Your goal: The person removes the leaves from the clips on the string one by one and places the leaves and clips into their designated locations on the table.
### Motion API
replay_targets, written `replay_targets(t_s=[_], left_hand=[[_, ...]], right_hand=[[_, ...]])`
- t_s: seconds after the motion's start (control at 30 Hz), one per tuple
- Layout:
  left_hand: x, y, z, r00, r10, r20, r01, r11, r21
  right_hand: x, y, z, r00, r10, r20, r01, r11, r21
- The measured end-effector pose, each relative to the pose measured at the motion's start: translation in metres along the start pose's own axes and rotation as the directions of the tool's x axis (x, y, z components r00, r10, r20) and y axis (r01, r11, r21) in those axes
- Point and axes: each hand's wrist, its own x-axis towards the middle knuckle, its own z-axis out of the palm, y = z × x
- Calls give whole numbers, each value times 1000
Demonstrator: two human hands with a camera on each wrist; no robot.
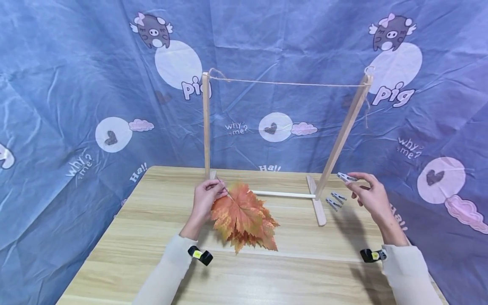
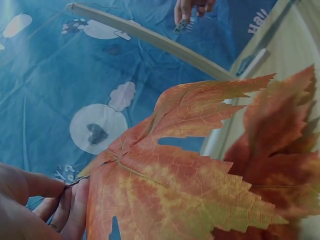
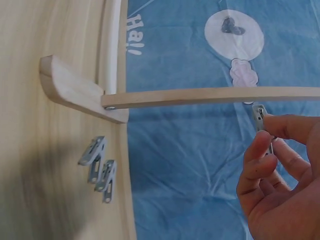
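Note:
My left hand [image 1: 206, 198] pinches the thin stem of an orange-and-yellow maple leaf [image 2: 150, 185], which looks artificial. Under and beyond it, more maple leaves [image 2: 280, 155] show; how many is hidden by the overlap. On the other side, my right hand [image 1: 371, 195] holds a grey clothespin [image 1: 346, 177] between thumb and fingers, raised above the table near the stand's right post [image 1: 345, 135]. Two more grey clothespins [image 3: 106, 177] lie side by side on the tabletop below that hand.
A wooden stand has a left post [image 1: 207, 127], a white lower bar [image 1: 286, 194] and a right foot [image 1: 317, 203]. Twine [image 1: 286, 83] is tied between the post tops. The light wood table [image 1: 267, 275] meets a blue printed cloth [image 1: 244, 140] behind and at the sides.

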Motion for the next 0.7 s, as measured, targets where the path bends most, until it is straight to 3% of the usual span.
replay_targets(t_s=[0.33, 0.7], left_hand=[[-4, -25, -9, 999, -46, 4, 46, 999, -16], [-6, -41, -20, 994, -104, -21, 103, 994, -30]], right_hand=[[-1, 20, 2, 1000, 10, -8, -11, 999, -42], [4, 43, 3, 997, 73, -16, -74, 996, -52]])
